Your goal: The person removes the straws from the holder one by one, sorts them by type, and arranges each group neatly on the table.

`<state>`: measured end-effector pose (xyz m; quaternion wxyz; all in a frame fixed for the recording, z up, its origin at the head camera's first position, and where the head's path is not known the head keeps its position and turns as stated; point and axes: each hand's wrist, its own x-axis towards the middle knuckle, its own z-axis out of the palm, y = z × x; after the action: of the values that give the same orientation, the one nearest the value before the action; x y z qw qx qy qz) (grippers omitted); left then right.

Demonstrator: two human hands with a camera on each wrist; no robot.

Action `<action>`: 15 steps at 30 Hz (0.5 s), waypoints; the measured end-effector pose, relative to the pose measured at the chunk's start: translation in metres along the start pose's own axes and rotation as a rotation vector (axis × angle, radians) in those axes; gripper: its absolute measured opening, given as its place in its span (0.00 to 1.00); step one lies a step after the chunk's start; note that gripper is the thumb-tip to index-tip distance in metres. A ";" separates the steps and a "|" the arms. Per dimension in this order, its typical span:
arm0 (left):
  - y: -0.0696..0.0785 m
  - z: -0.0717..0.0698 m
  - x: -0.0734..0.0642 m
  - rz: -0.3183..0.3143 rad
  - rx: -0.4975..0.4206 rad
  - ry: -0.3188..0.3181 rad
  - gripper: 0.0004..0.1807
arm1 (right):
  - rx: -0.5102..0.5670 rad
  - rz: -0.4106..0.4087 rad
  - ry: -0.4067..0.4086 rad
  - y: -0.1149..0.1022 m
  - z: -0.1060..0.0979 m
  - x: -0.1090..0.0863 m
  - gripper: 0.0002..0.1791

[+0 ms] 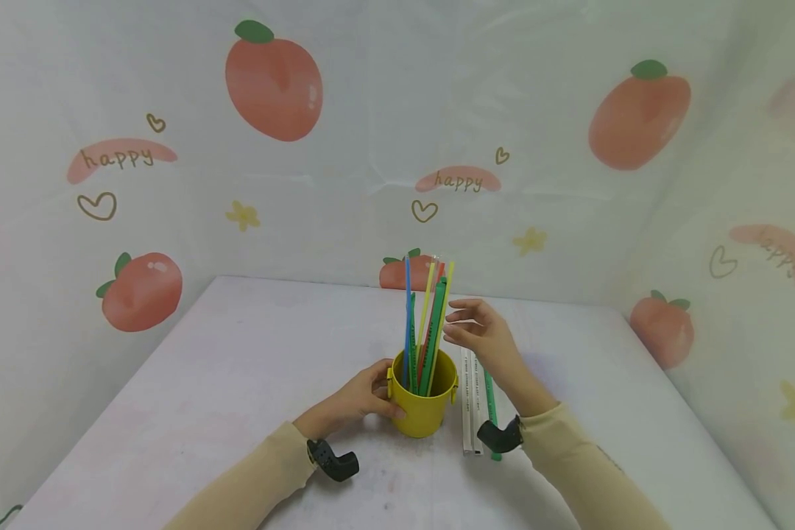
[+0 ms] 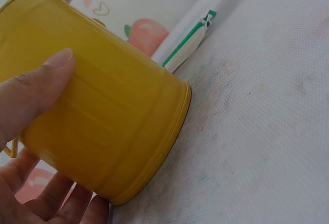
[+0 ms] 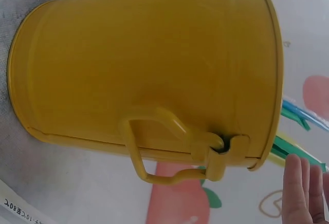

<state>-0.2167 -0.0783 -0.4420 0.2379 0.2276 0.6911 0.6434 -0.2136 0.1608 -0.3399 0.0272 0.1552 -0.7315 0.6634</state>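
Note:
A small yellow metal bucket (image 1: 419,412) with side handles stands upright on the table. My left hand (image 1: 363,397) grips it from the left. In the left wrist view the thumb (image 2: 43,88) lies on its wall and the other fingers curve around the far side. Upright in the bucket are thin blue (image 1: 407,316), yellow (image 1: 427,302) and red straw-like sticks and printed green strips (image 1: 433,331). My right hand (image 1: 480,335) is raised just right of their upper ends, fingers loosely bent and apart from the thumb. In the right wrist view its fingers (image 3: 294,188) overlap a green strip.
Right of the bucket, under my right forearm, long white printed strips (image 1: 467,412) lie side by side with a green strip (image 1: 491,401). A pale cloth covers the table (image 1: 291,324). Behind it hangs a white backdrop (image 1: 358,147) printed with fruit.

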 end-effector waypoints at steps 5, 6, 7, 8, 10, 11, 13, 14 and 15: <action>0.001 0.000 -0.001 0.000 0.001 0.003 0.38 | -0.029 0.021 -0.008 0.002 0.003 0.001 0.23; 0.002 0.000 -0.001 0.000 0.001 0.004 0.38 | -0.029 0.024 -0.010 0.002 0.003 0.001 0.23; 0.002 0.001 -0.001 0.001 0.001 0.004 0.38 | -0.032 0.025 -0.013 0.003 0.003 0.001 0.23; 0.002 0.000 -0.001 0.000 0.000 0.004 0.38 | -0.036 0.027 -0.016 0.003 0.004 0.001 0.23; 0.002 0.000 0.000 0.002 -0.004 0.002 0.38 | -0.038 0.034 -0.017 0.003 0.004 0.002 0.22; 0.002 0.000 0.000 0.003 -0.004 0.001 0.38 | -0.043 0.036 -0.019 0.004 0.004 0.002 0.22; 0.002 0.000 0.000 0.005 -0.005 0.000 0.38 | -0.057 0.038 -0.024 0.004 0.004 0.003 0.23; 0.002 0.000 0.000 0.005 -0.006 -0.002 0.38 | -0.066 0.045 -0.024 0.004 0.005 0.003 0.23; 0.002 0.000 0.000 0.006 -0.007 -0.002 0.38 | -0.076 0.049 -0.024 0.004 0.005 0.003 0.23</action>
<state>-0.2164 -0.0782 -0.4398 0.2377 0.2294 0.6880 0.6462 -0.2167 0.1557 -0.3437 0.0079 0.1439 -0.7600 0.6337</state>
